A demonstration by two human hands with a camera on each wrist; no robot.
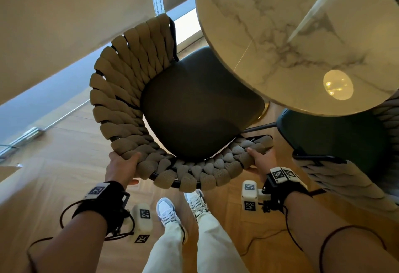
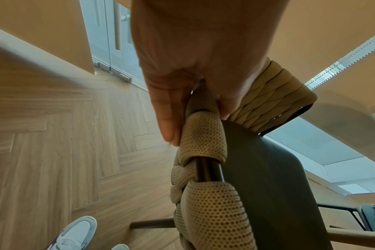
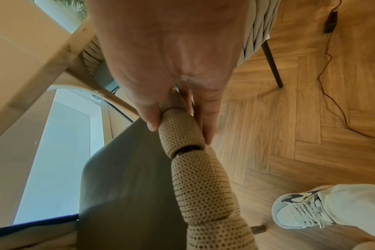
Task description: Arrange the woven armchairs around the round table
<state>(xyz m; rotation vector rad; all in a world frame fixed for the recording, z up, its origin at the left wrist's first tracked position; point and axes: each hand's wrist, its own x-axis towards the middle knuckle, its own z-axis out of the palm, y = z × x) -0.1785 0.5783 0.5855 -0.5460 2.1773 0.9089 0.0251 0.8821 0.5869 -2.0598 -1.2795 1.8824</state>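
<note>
A woven beige armchair (image 1: 129, 91) with a dark seat cushion (image 1: 198, 104) stands in front of me, its seat partly under the round marble table (image 1: 291, 35). My left hand (image 1: 124, 164) grips the woven back rim at its left part, thumb on top. My right hand (image 1: 260, 160) grips the same rim toward its right end. In the left wrist view the left hand's fingers (image 2: 171, 118) curl round the mesh-covered rim (image 2: 203, 138). In the right wrist view the right hand's fingers (image 3: 206, 118) pinch the rim (image 3: 182, 135). A second woven armchair (image 1: 345, 184) stands at the right.
Herringbone wood floor (image 1: 64, 154) lies all around. A glass wall with a metal floor rail (image 1: 28, 134) runs along the left. My feet in white sneakers (image 1: 168, 212) stand just behind the chair. A dark cable (image 3: 332, 94) trails over the floor at the right.
</note>
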